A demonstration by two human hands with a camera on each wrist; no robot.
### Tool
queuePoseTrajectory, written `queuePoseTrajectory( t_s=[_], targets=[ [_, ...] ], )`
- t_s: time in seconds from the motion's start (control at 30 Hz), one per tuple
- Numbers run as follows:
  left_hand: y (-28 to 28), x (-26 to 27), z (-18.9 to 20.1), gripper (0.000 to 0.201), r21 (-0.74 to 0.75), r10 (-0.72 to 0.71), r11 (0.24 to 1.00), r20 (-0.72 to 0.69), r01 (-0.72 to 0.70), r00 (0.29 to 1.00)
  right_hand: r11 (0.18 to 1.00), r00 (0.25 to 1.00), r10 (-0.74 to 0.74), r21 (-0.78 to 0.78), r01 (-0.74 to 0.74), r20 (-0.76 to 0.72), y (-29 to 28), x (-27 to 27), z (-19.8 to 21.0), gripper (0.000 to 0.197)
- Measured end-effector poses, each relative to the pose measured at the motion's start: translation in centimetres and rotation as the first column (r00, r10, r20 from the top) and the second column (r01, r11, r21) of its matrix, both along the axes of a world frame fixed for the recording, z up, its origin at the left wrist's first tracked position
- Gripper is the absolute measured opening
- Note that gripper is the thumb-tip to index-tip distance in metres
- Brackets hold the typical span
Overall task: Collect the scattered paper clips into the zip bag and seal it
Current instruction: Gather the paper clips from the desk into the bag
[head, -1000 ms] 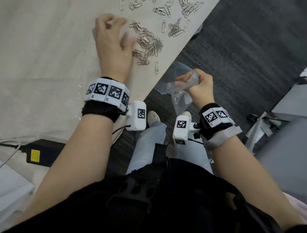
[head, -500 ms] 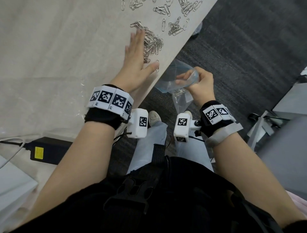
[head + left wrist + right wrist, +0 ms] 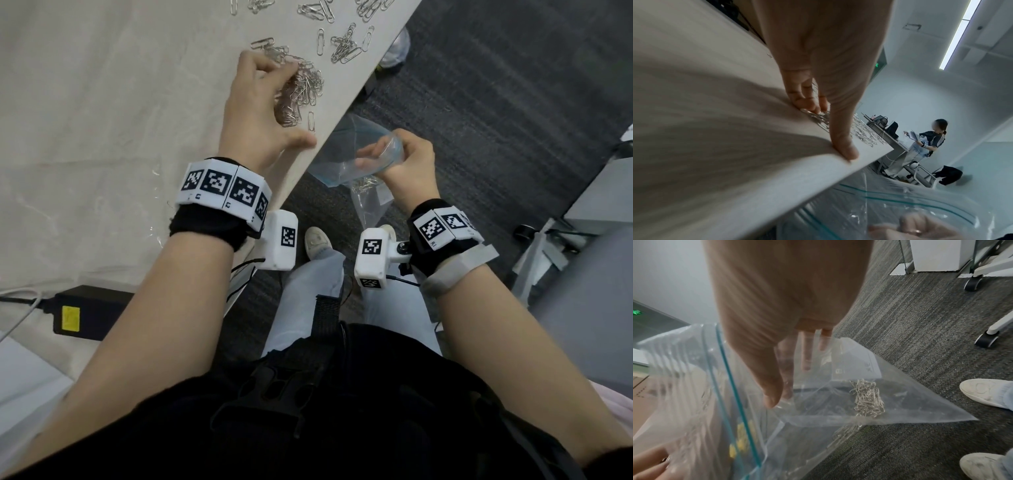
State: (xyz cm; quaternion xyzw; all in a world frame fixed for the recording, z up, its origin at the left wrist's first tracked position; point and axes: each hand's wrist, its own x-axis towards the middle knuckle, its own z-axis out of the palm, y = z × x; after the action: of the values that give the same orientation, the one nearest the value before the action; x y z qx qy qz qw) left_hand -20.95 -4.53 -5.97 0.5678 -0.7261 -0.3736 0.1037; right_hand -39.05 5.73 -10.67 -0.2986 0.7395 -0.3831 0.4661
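- The left hand [image 3: 260,102] was flat a moment ago; now its fingers curl around a pile of paper clips [image 3: 301,92].
- Beside it, the right hand [image 3: 404,161] pinches the zip bag [image 3: 342,168] open.
- Next, probably a drop in.

A pale beige surface [image 3: 102,102] carries loose paper clips [image 3: 310,84], strewn in small heaps along its right edge and thickest toward the far end. One clip [image 3: 311,121] lies alone just beside that edge. At the near left a black power brick [image 3: 89,313] with a yellow label rests on the surface, a white cable [image 3: 17,298] leading off its left end.
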Motion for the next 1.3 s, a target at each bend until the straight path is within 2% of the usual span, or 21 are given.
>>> queuePoseTrajectory(
  t_s=[0.13, 0.3, 0.43, 0.6, 0.73, 0.8, 0.87, 0.93, 1.0, 1.03, 1.13, 1.2, 1.3],
  targets=[
    [0.3, -0.6, -0.3, 0.062, -0.024, -0.037, 0.999, -0.051, 0.036, 0.998, 1.0, 1.0, -0.008, -0.007, 0.007, -0.015, -0.2, 0.1, -0.2, 0.031],
    [1.1, -1.1, -0.5, 0.043, -0.061, -0.073, 0.996, -0.044, 0.07, 0.996, 1.0, 0.999, -0.014, -0.006, 0.014, -0.034, -0.6, 0.4, -0.4, 0.028],
    [1.3, -1.2, -0.9, 0.036, -0.049, -0.092, 0.995, -0.054, 0.089, 0.994, 1.0, 0.999, -0.018, -0.001, 0.017, -0.031, -0.9, 0.5, -0.4, 0.016],
    [2.0, -2.2, -0.8, 0.035, -0.067, -0.166, 0.985, -0.086, 0.16, 0.982, 1.0, 1.0, -0.019, -0.016, 0.018, -0.019, -1.2, 0.6, -0.4, 0.028],
    [2.4, -2.8, -0.5, 0.032, -0.015, -0.229, 0.973, -0.186, 0.23, 0.956, 1.0, 1.0, -0.002, -0.022, 0.002, -0.006, -1.3, 0.7, -0.2, 0.016],
    [2.2, -2.8, -0.2, 0.031, -0.023, -0.183, 0.983, -0.267, 0.184, 0.946, 1.0, 1.0, -0.007, -0.021, 0.007, 0.015, -1.3, 0.6, -0.3, 0.021],
    [1.6, -2.4, 0.0, 0.03, -0.039, -0.07, 0.997, -0.32, 0.061, 0.945, 1.0, 0.999, -0.017, -0.017, 0.018, 0.031, -1.3, 0.5, -0.6, 0.03],
    [0.7, -1.6, 0.1, 0.03, -0.08, 0.019, 0.996, -0.328, -0.048, 0.944, 1.0, 1.0, -0.011, 0.003, 0.011, 0.02, -1.4, 0.5, -0.6, 0.024],
    [-0.4, -0.7, -0.1, 0.036, -0.159, 0.024, 0.985, -0.246, -0.065, 0.969, 1.0, 1.0, -0.008, 0.012, 0.008, 0.008, -1.4, 0.6, -0.5, 0.017],
    [-0.9, -0.2, -0.2, 0.045, -0.172, -0.007, 0.985, -0.156, -0.02, 0.988, 1.0, 1.0, -0.009, 0.012, 0.009, -0.001, -1.4, 0.5, -0.5, 0.021],
    [-2.0, 0.4, -0.2, 0.07, -0.061, -0.115, 0.991, 0.101, 0.121, 0.988, 1.0, 1.0, -0.002, 0.016, 0.003, -0.005, -1.4, 0.5, -0.4, 0.025],
    [-2.4, 0.3, -0.6, 0.068, -0.035, -0.146, 0.988, 0.158, 0.153, 0.977, 1.0, 1.0, -0.009, 0.021, 0.009, 0.014, -1.5, 0.5, -0.4, 0.025],
    [-2.3, 0.1, -1.1, 0.051, -0.132, -0.12, 0.981, 0.154, 0.141, 0.981, 1.0, 1.0, -0.021, 0.021, 0.02, 0.015, -1.5, 0.6, -0.3, 0.024]
  ],
)
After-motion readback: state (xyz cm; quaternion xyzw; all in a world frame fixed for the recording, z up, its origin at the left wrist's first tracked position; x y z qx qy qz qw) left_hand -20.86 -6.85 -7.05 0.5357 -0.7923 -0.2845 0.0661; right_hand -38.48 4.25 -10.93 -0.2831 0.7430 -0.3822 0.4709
